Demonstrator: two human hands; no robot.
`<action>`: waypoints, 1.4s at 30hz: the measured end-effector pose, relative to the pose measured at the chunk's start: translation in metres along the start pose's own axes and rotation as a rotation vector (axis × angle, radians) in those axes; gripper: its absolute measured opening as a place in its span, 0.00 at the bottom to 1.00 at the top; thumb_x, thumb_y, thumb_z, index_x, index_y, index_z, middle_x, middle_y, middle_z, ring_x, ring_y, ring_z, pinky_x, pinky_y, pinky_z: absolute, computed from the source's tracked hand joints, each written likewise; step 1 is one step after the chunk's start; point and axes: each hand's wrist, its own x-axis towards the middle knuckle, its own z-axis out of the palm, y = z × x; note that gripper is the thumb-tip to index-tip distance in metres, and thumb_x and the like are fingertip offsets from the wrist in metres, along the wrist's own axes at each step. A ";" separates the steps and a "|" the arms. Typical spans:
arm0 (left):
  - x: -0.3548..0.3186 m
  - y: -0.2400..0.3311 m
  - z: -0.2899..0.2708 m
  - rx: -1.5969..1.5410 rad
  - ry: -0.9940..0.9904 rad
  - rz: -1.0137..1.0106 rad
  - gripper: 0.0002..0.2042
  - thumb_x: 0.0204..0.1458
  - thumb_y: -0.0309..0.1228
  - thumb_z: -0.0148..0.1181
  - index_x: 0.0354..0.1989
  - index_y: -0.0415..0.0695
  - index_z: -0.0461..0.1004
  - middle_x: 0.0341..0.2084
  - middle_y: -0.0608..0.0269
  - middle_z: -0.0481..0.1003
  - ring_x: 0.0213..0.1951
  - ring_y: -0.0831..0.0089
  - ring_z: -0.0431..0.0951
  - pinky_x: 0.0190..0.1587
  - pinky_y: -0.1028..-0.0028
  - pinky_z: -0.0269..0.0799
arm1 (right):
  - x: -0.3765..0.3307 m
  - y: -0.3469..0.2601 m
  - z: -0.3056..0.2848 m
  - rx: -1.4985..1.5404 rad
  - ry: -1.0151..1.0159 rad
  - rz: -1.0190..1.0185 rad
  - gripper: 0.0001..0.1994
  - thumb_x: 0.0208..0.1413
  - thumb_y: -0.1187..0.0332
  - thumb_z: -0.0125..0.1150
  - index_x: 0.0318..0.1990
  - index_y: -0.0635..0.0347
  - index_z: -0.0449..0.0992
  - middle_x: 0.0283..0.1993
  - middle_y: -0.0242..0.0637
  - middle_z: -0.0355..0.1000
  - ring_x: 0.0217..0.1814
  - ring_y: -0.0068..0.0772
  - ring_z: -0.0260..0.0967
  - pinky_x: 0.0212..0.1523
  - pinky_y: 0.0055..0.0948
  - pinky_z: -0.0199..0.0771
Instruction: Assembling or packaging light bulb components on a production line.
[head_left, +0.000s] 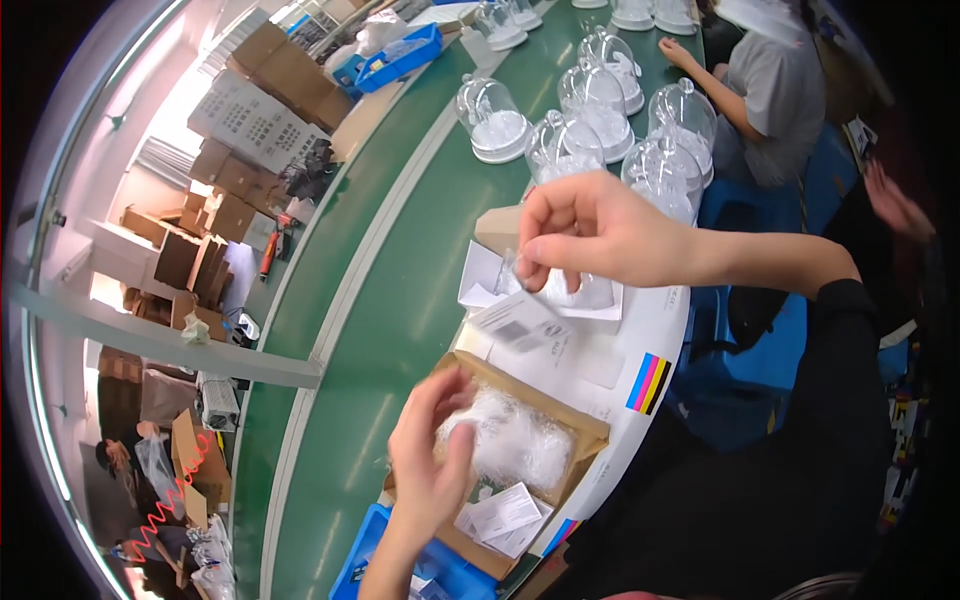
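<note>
My right hand (pixel 605 235) hangs over a white box (pixel 612 305) with its fingertips pinched together. Clear film shows at the fingertips, but what they hold I cannot make out. Just below them is a blurred white printed card or flap (pixel 520 320). Inside the white box lies something in clear plastic. My left hand (pixel 430 455) is open, thumb and fingers apart, at the left side of an open brown carton (pixel 590 440). A bundle wrapped in clear plastic (pixel 510 440) fills that carton, and folded white paper slips (pixel 505 515) lie at its near end.
Several clear glass domes on white bases (pixel 497 125) stand farther along the green table (pixel 370 330). A blue bin (pixel 365 545) sits beside the carton at lower left. A co-worker (pixel 775 90) sits at the far right. A blue tray (pixel 400 60) is at the back.
</note>
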 end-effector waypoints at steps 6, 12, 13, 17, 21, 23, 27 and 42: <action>0.073 -0.007 0.051 -0.163 -0.013 0.147 0.28 0.50 0.21 0.59 0.61 0.35 0.58 0.53 0.53 0.67 0.56 0.67 0.68 0.56 0.69 0.67 | 0.016 0.017 -0.001 0.105 -0.121 -0.043 0.05 0.61 0.72 0.51 0.37 0.64 0.70 0.38 0.37 0.75 0.39 0.24 0.74 0.35 0.22 0.77; 0.141 -0.046 0.060 -0.297 0.061 0.127 0.16 0.56 0.18 0.53 0.53 0.33 0.65 0.45 0.57 0.73 0.48 0.74 0.74 0.49 0.79 0.70 | 0.044 0.029 -0.037 0.137 0.039 0.192 0.07 0.61 0.70 0.52 0.41 0.65 0.70 0.40 0.40 0.75 0.42 0.27 0.75 0.39 0.23 0.78; 0.148 -0.051 0.054 -0.306 0.073 0.085 0.16 0.56 0.19 0.53 0.53 0.33 0.65 0.45 0.57 0.73 0.48 0.74 0.74 0.48 0.79 0.70 | 0.062 0.040 -0.037 0.211 0.010 0.210 0.08 0.61 0.70 0.52 0.42 0.65 0.69 0.41 0.41 0.74 0.42 0.28 0.75 0.40 0.23 0.78; 0.185 -0.053 0.060 -0.381 0.057 0.088 0.15 0.57 0.21 0.52 0.53 0.33 0.65 0.44 0.59 0.73 0.46 0.77 0.74 0.46 0.81 0.70 | 0.094 0.042 -0.052 0.311 0.048 0.246 0.09 0.61 0.69 0.53 0.43 0.66 0.69 0.43 0.41 0.74 0.43 0.29 0.75 0.43 0.25 0.77; 0.223 -0.072 0.051 -0.415 0.091 0.120 0.15 0.58 0.22 0.52 0.53 0.33 0.65 0.41 0.62 0.73 0.42 0.81 0.73 0.42 0.82 0.69 | 0.127 0.046 -0.077 0.360 -0.001 0.268 0.10 0.60 0.68 0.54 0.44 0.65 0.70 0.45 0.40 0.73 0.43 0.29 0.75 0.42 0.25 0.77; 0.243 -0.089 0.040 -0.221 0.101 0.176 0.15 0.59 0.23 0.52 0.54 0.33 0.65 0.39 0.63 0.74 0.39 0.82 0.73 0.39 0.83 0.69 | 0.145 0.043 -0.088 0.242 -0.027 0.256 0.12 0.59 0.66 0.55 0.45 0.65 0.70 0.45 0.39 0.74 0.43 0.30 0.76 0.40 0.24 0.77; 0.292 -0.092 0.041 -0.172 0.189 0.253 0.12 0.56 0.18 0.48 0.49 0.37 0.69 0.35 0.63 0.75 0.34 0.81 0.73 0.35 0.80 0.69 | 0.177 0.047 -0.128 -0.151 0.153 0.156 0.10 0.55 0.66 0.57 0.40 0.62 0.74 0.41 0.36 0.75 0.34 0.25 0.77 0.24 0.22 0.71; 0.451 -0.160 0.037 0.244 0.497 0.419 0.09 0.50 0.25 0.56 0.40 0.39 0.75 0.32 0.51 0.78 0.37 0.63 0.79 0.39 0.70 0.72 | 0.319 0.125 -0.221 -0.909 0.450 0.053 0.10 0.42 0.63 0.62 0.25 0.60 0.81 0.25 0.41 0.77 0.29 0.31 0.75 0.33 0.30 0.74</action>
